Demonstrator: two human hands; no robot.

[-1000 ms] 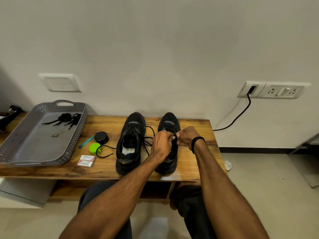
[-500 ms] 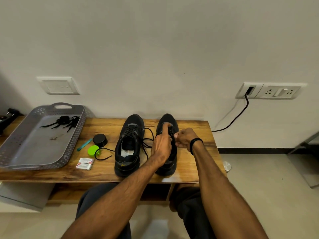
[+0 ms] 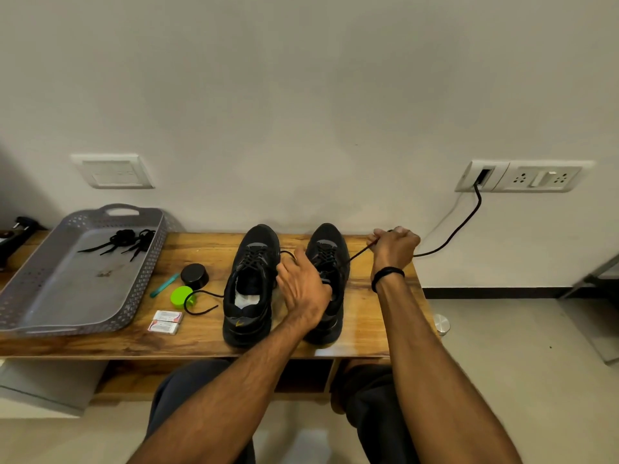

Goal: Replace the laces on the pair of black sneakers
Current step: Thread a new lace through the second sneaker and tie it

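Two black sneakers stand side by side on the wooden bench, toes toward the wall. The left sneaker is laced, and one lace end trails left across the bench. My left hand rests on the collar of the right sneaker, gripping it. My right hand is off to the right of that shoe, shut on a black lace drawn taut from its eyelets. A bundle of black laces lies in the grey tray.
Left of the shoes lie a black round lid, a green cap, a teal pen and two small white boxes. A black cable hangs from the wall socket behind my right hand. A dark object sits at the far left edge.
My right hand has moved right and away from the shoe, drawing the lace out taut. My left hand has slid back from the laces onto the shoe's collar.
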